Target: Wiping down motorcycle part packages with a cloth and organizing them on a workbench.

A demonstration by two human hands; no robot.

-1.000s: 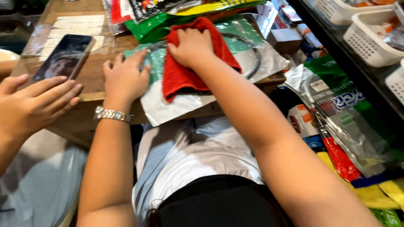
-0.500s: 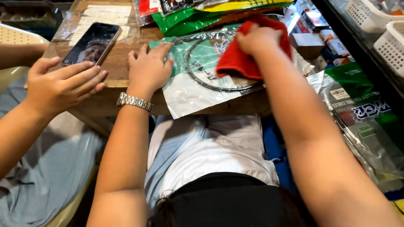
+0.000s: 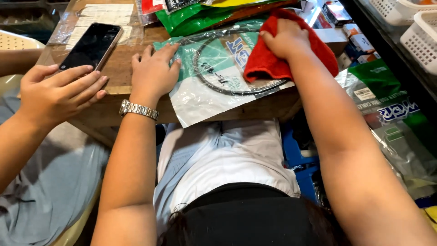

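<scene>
A flat clear plastic packet [image 3: 214,86] with a green and white printed card inside lies on the wooden surface [image 3: 116,75], its lower white edge hanging over the near rim. A thin black coiled cable [image 3: 214,86] shows through the plastic (probably a single loop, though cloth hides its right part). A red cloth [image 3: 268,66], bunched and creased, rests on the packet's upper right corner and spills past it.

We wear a silver metal link wristwatch [image 3: 139,110] just behind our left hand [image 3: 154,75]; both forearms are bare, a pale blue-white garment covers our lap, dark fabric nearer the camera.
</scene>
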